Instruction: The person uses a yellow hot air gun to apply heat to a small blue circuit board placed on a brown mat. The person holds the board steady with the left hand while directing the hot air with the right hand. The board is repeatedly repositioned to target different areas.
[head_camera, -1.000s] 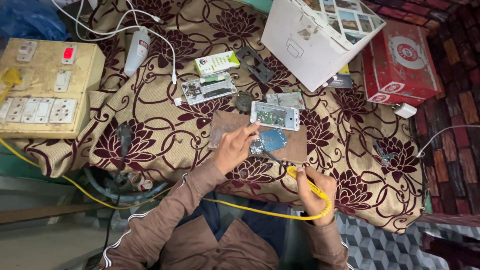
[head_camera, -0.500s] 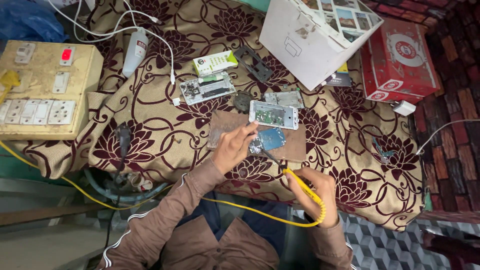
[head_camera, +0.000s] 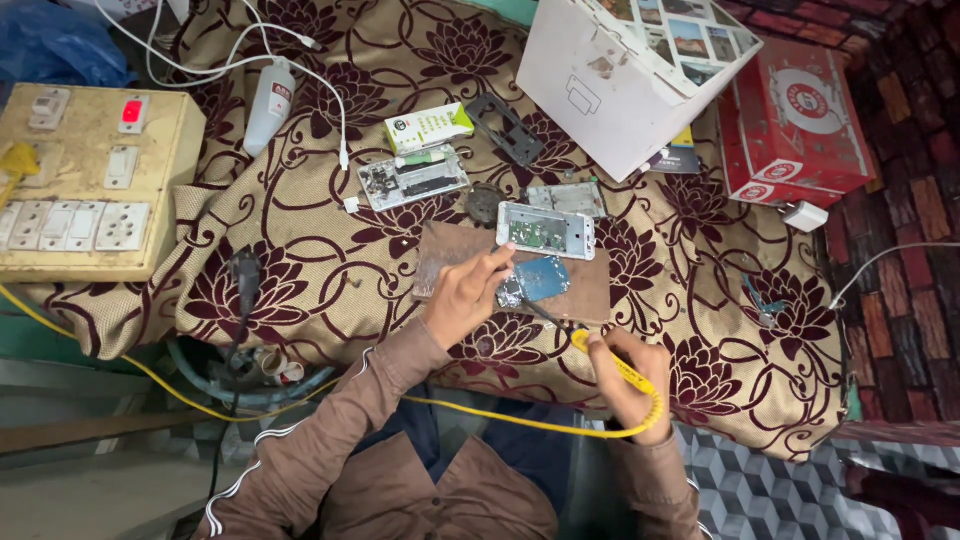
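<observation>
My right hand (head_camera: 628, 385) grips a yellow soldering iron (head_camera: 610, 362) whose dark tip reaches up-left to a small blue circuit board (head_camera: 542, 277). That board lies on a brown wooden slab (head_camera: 590, 283) on the floral cloth. My left hand (head_camera: 465, 295) rests on the slab, fingertips pressing the board's left edge by a silvery part (head_camera: 511, 293). Just beyond lies an opened white phone body (head_camera: 546, 231) showing its insides. The iron's yellow cord (head_camera: 500, 418) loops back under my arms.
Farther off lie another opened phone frame (head_camera: 414, 180), a green-and-white small box (head_camera: 429, 128), a dark bracket (head_camera: 504, 127) and a white charger with cable (head_camera: 270, 103). A yellowed switchboard (head_camera: 90, 180) sits left. A white box (head_camera: 625, 75) and red carton (head_camera: 790, 125) stand right.
My right hand with the soldering iron has shifted slightly right and down, its tip still at the board. My left hand stays on the blue board.
</observation>
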